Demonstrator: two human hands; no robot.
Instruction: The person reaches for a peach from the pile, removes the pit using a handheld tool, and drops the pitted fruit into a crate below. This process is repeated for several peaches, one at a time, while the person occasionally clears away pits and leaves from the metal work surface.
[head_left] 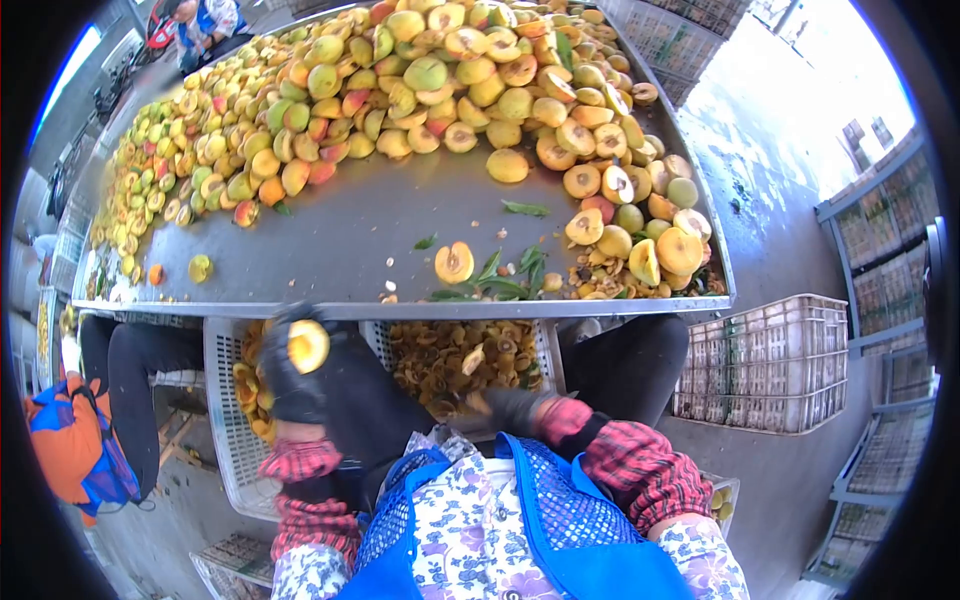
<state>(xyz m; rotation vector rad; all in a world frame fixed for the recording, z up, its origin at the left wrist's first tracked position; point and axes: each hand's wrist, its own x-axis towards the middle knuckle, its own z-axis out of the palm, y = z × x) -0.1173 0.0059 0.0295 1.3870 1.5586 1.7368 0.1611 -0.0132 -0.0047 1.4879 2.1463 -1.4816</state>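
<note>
My left hand (pixel 290 375), in a dark glove, grips a halved yellow peach (pixel 308 346) with its cut face and hollow turned up. It is raised over my thigh, beside the left crate (pixel 226 425) that holds peach halves. My right hand (pixel 512 408), also gloved, is low at the near edge of the middle crate (pixel 549 360). Motion smears its fingers, and a small brownish thing shows at their tips; I cannot tell whether they hold it. Brown peach scraps (pixel 425 350) fill that crate, with a paler piece (pixel 472 360) above them.
A metal table (pixel 360 230) carries a big heap of whole and halved peaches (pixel 400 90). A single half (pixel 454 263) and green leaves (pixel 505 285) lie near its front rim. Stacked crates (pixel 765 365) stand right. One co-worker (pixel 205 28) sits far left, another person's leg (pixel 135 400) nearer.
</note>
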